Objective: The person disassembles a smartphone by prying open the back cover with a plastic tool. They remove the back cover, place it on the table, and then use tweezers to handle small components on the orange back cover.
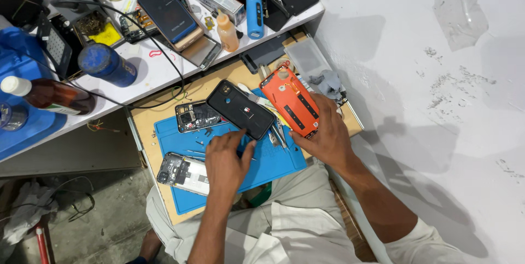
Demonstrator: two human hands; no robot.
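Note:
My left hand [225,161] pinches the near edge of a black phone back cover [240,108], which lies tilted over the blue work mat [276,168]. My right hand [327,133] grips the near end of an orange phone back cover [289,99] just right of the black one. Between the two covers lie metal tweezers [279,133]. An opened phone with its circuit board showing [194,116] lies left of the black cover. A second opened phone [179,170] rests at the mat's left edge, beside my left wrist.
A white shelf [158,70] behind the wooden board carries a blue can [106,64], a brown bottle [54,95], a phone with a dark blue screen [167,10], a small orange bottle [227,31], a blue cylinder [253,1] and cables. A grey cloth [328,83] lies by the white wall [426,105].

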